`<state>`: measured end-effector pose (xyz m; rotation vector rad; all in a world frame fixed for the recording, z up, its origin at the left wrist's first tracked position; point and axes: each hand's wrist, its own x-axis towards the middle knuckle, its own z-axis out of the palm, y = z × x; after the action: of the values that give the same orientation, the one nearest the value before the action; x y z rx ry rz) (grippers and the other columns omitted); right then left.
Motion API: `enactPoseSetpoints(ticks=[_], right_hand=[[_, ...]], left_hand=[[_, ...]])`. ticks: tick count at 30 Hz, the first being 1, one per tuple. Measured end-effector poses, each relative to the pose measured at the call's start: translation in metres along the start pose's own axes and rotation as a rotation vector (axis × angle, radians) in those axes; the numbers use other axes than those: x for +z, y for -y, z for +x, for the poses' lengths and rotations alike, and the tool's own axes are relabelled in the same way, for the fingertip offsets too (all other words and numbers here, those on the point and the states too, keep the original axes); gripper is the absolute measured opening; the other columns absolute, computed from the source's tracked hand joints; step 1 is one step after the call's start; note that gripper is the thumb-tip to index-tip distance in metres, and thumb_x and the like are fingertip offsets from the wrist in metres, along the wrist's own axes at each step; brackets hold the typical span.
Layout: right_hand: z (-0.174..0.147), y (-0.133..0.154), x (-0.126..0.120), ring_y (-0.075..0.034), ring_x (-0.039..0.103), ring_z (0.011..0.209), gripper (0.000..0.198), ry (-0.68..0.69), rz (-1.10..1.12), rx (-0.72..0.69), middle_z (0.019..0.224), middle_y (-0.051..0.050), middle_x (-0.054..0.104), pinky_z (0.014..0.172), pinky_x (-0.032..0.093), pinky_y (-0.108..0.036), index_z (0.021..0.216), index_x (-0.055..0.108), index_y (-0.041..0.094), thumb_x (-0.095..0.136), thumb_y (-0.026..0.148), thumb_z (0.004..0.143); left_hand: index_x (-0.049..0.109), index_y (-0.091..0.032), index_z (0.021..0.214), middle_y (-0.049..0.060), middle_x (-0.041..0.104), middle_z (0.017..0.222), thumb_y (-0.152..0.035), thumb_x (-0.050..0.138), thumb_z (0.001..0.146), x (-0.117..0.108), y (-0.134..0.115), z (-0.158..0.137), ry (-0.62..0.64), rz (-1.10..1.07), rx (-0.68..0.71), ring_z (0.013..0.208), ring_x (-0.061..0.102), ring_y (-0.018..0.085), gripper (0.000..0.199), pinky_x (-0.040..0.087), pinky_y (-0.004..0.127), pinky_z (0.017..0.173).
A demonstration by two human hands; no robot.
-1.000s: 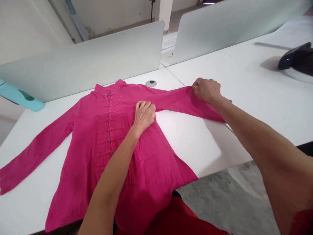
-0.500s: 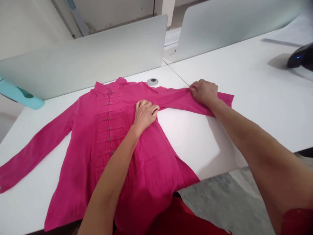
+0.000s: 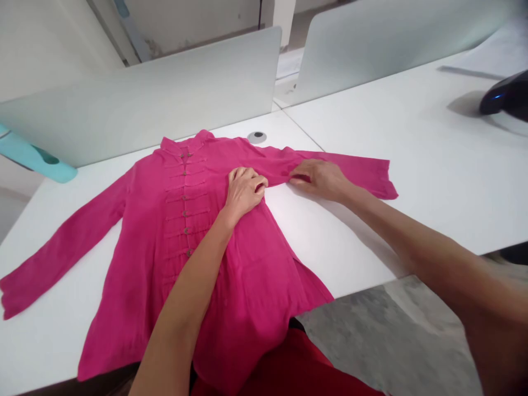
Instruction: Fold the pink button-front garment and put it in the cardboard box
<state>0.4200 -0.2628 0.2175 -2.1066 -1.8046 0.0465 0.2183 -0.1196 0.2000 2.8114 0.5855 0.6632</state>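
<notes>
Pink shirt (image 3: 152,231) laid flat over the white table (image 3: 322,236), sleeves (image 3: 365,175) already out to eight and three o'clock!
Left hand (image 3: 246,192) curls on its front; beyond, half-curled right hand (image 3: 317,179) touches the three-o'clock sleeve, grips unclear, wrinkles left to smooth.

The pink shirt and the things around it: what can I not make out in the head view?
In the head view:
Pink shirt: its underside, hidden by its front; some lower front, covered by the left forearm.
Left hand: whether it pinches cloth, hidden by its own back.
Black device: cut off by the right edge.
</notes>
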Motion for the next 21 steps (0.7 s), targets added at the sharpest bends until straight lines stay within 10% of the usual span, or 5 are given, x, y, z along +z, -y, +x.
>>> enactPoseSetpoints(ticks=[12, 21], right_hand=[[0.012, -0.02, -0.005, -0.024, 0.07, 0.086, 0.022, 0.093, 0.394, 0.213, 0.095, -0.002, 0.076, 0.081, 0.056, -0.038, 0.086, 0.074, 0.025, 0.056, 0.035, 0.091], [-0.005, 0.007, -0.005, -0.024, 0.068, 0.087, 0.021, -0.088, 0.139, 0.092, 0.1, -0.005, 0.076, 0.075, 0.05, -0.036, 0.098, 0.074, 0.026, 0.054, 0.032, 0.093]], left_hand=[[0.07, -0.024, 0.101, 0.005, 0.073, 0.11, -0.015, 0.049, 0.1, -0.004, -0.004, -0.001, 0.059, 0.039, 0.055, 0.113, 0.056, 0.026, 0.024, 0.039, 0.043, 0.099], [0.072, -0.02, 0.107, 0.008, 0.069, 0.113, -0.02, 0.05, 0.103, -0.002, -0.002, 0.003, 0.068, 0.061, -0.014, 0.108, 0.056, 0.026, 0.022, 0.044, 0.04, 0.097]])
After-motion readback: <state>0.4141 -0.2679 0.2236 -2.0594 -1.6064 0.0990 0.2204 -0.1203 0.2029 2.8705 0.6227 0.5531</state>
